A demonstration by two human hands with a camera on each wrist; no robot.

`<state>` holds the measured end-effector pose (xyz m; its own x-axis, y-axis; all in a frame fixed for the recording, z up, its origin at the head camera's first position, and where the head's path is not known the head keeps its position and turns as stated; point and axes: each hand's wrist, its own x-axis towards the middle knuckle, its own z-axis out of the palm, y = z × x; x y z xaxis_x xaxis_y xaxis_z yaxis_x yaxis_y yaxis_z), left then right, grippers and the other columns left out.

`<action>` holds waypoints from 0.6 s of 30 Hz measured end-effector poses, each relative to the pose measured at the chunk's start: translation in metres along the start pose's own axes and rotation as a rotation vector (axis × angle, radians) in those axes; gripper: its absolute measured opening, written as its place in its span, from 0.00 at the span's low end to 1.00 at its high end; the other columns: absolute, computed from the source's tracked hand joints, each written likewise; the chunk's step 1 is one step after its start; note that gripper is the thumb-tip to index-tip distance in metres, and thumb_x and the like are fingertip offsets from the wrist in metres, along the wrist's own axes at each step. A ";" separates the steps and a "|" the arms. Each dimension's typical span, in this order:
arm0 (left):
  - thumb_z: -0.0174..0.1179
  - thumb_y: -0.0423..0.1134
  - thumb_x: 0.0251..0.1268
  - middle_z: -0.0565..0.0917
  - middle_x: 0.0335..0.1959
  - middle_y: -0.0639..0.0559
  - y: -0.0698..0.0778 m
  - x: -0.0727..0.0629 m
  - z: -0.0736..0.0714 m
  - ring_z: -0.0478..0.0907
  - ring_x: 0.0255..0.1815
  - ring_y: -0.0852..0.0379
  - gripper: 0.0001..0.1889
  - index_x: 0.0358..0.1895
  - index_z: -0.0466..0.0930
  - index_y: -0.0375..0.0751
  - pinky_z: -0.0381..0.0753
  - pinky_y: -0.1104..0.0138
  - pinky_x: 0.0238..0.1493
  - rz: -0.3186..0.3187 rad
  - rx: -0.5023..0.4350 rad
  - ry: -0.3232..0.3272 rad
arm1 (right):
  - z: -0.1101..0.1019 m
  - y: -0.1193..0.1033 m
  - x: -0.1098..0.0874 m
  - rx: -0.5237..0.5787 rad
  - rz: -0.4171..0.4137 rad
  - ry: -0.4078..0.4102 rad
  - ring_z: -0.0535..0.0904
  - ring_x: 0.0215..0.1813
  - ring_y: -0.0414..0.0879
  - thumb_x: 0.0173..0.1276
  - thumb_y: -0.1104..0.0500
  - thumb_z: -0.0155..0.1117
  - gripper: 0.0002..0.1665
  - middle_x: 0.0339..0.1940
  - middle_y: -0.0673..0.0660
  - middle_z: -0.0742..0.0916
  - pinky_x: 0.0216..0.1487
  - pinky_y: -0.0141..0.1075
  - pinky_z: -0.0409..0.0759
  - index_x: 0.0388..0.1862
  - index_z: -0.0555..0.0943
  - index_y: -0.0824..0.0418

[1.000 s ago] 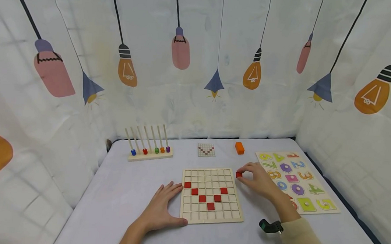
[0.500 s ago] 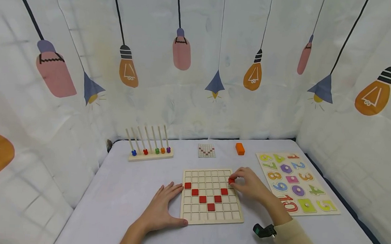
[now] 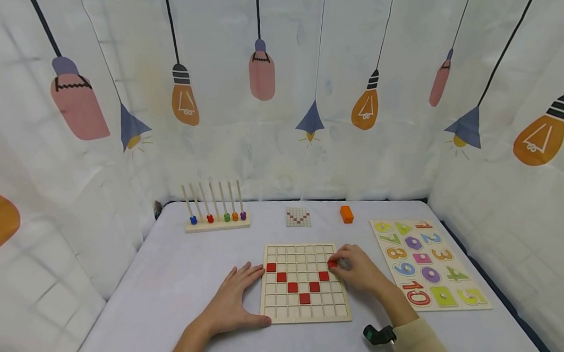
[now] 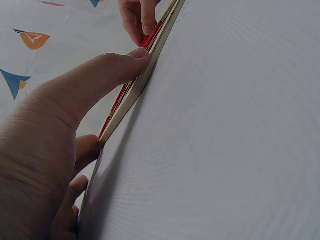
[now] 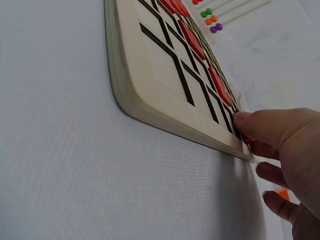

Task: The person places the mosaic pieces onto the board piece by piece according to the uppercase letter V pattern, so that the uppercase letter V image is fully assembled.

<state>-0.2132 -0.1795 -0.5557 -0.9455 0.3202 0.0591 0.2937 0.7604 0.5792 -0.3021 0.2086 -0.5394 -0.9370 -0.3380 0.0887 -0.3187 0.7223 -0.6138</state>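
Observation:
A wooden grid board (image 3: 324, 321) lies on the white-covered table, with several red square tiles (image 3: 305, 298) set in its cells in a V pattern. Its left edge is touched by my left hand (image 3: 231, 301), thumb at the near corner and fingers spread along the side; in the left wrist view the thumb (image 4: 122, 65) rests on the rim. My right hand (image 3: 360, 269) pinches a red tile (image 3: 331, 264) over a right-hand cell, above the end of the V. In the right wrist view that tile is mostly hidden behind the fingers.
A small pattern card (image 3: 298, 217) and an orange block (image 3: 346, 214) lie behind the board. At the back left stands a peg counting rack (image 3: 218, 226) with coloured beads. A number and shape puzzle board (image 3: 466, 308) lies at the right, near my right forearm.
My right hand has carried the red tile left from beside the board onto its right column, then slightly nearer and lower. The left hand has stayed at the board's edge.

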 end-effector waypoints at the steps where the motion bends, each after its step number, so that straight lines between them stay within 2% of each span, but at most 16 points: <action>1: 0.78 0.82 0.39 0.71 0.87 0.62 0.000 0.000 0.000 0.53 0.95 0.47 0.66 0.86 0.71 0.56 0.45 0.38 0.95 -0.001 0.001 0.000 | 0.001 0.000 0.000 0.001 0.003 0.000 0.78 0.64 0.44 0.74 0.52 0.80 0.10 0.53 0.40 0.86 0.75 0.55 0.82 0.50 0.92 0.38; 4: 0.78 0.82 0.39 0.71 0.87 0.62 0.000 0.000 0.000 0.54 0.95 0.47 0.66 0.85 0.71 0.55 0.45 0.38 0.95 -0.001 0.002 0.003 | 0.001 -0.001 0.000 0.004 0.011 -0.002 0.78 0.64 0.43 0.74 0.52 0.80 0.10 0.54 0.40 0.86 0.75 0.53 0.82 0.50 0.92 0.37; 11: 0.79 0.82 0.39 0.71 0.86 0.62 0.000 0.001 -0.001 0.54 0.94 0.47 0.66 0.86 0.71 0.55 0.45 0.39 0.95 0.019 0.013 0.011 | -0.003 -0.007 -0.002 0.008 -0.017 -0.014 0.78 0.61 0.43 0.74 0.53 0.80 0.11 0.53 0.42 0.86 0.72 0.53 0.83 0.53 0.93 0.44; 18: 0.78 0.83 0.39 0.71 0.87 0.62 -0.001 0.001 0.000 0.54 0.95 0.47 0.66 0.86 0.70 0.56 0.45 0.38 0.95 0.017 0.012 0.005 | -0.004 -0.010 -0.002 0.013 0.000 -0.024 0.78 0.62 0.44 0.75 0.54 0.79 0.11 0.53 0.43 0.86 0.73 0.53 0.83 0.54 0.93 0.45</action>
<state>-0.2146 -0.1802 -0.5563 -0.9411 0.3302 0.0729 0.3113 0.7617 0.5683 -0.2975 0.2047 -0.5303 -0.9334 -0.3520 0.0699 -0.3163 0.7149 -0.6236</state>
